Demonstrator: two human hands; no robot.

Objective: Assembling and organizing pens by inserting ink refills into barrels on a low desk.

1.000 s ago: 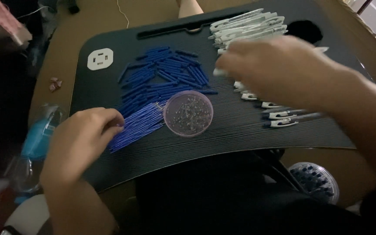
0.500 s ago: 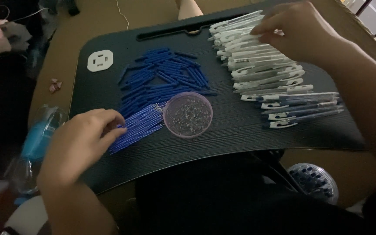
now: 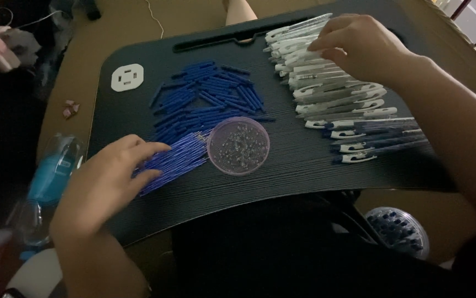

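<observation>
Two hands work over a black lap tray (image 3: pixel 138 221) — one at each side. Off the tray's left edge lies a clear bottle with a blue label (image 3: pixel 50 176). The left hand (image 3: pixel 103 187) rests palm down, fingers loosely spread, its fingertips touching a fan of thin blue refills (image 3: pixel 180 157); nothing is pinched in it. Near the tray's upper left corner sits a small white square piece (image 3: pixel 127 76). Above the refills spreads a heap of short dark-blue pen parts (image 3: pixel 210 99), and just beside the refills stands a round clear dish of tiny springs (image 3: pixel 238 145). Farther right lie rows of white-and-blue pen barrels (image 3: pixel 348 110); the right hand (image 3: pixel 367 47) curls over their upper rows, fingers bent down onto them — whether it grips one cannot be told. Below the tray's right edge sits a round container (image 3: pixel 400 229) of blue bits.
</observation>
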